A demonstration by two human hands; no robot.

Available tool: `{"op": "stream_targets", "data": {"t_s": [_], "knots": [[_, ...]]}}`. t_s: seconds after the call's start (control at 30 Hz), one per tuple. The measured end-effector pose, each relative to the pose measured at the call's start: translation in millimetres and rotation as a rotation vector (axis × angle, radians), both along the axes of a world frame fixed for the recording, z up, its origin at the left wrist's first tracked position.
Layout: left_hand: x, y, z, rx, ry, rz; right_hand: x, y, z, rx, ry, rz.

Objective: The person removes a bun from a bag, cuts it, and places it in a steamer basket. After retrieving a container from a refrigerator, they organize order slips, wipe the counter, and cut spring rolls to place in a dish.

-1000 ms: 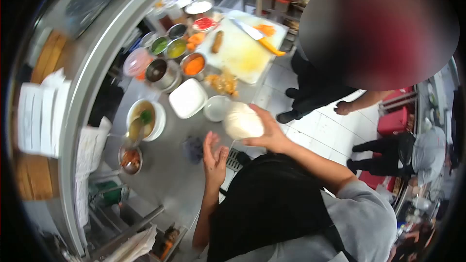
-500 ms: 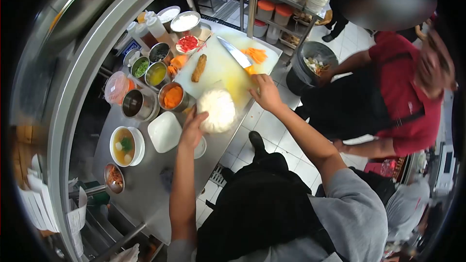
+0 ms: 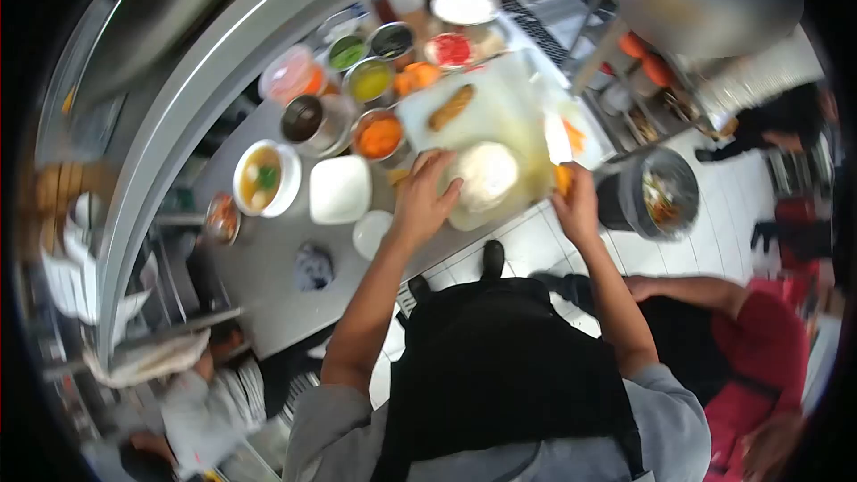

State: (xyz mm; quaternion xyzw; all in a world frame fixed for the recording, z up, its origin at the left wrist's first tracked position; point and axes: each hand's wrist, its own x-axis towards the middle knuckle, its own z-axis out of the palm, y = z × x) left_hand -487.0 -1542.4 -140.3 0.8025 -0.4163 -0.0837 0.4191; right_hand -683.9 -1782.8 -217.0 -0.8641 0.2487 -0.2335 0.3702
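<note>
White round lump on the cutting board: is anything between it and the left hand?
Nothing visible. The left hand lies right against the white round lump on the white plastic cutting board.

Single head-worn fisheye view, looking steeply down, close over counter (image 3: 263, 254)

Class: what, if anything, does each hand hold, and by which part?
The left hand rests open against the white round lump, on its left side. The right hand touches an orange piece; its grip is unclear.
</note>
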Motion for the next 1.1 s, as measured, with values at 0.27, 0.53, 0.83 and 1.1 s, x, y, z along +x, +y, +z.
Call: {"op": "stream_targets", "data": {"t_s": [0.27,0.53,0.83,1.1], "knots": [[-29,259,-89,0.489,-0.481,0.937,-25,41,42,-0.002,-0.240,0.486],[-82,244,-38,-0.893,0.822,0.787,68,150,52,-0.011,-0.156,0.988],[-105,152,-17,-1.092,0.857,0.990,74,205,62,-0.105,-0.051,1.278],[-64,248,-59,-1.107,0.713,1.143,35,77,97,-0.141,0.318,1.284]]}}
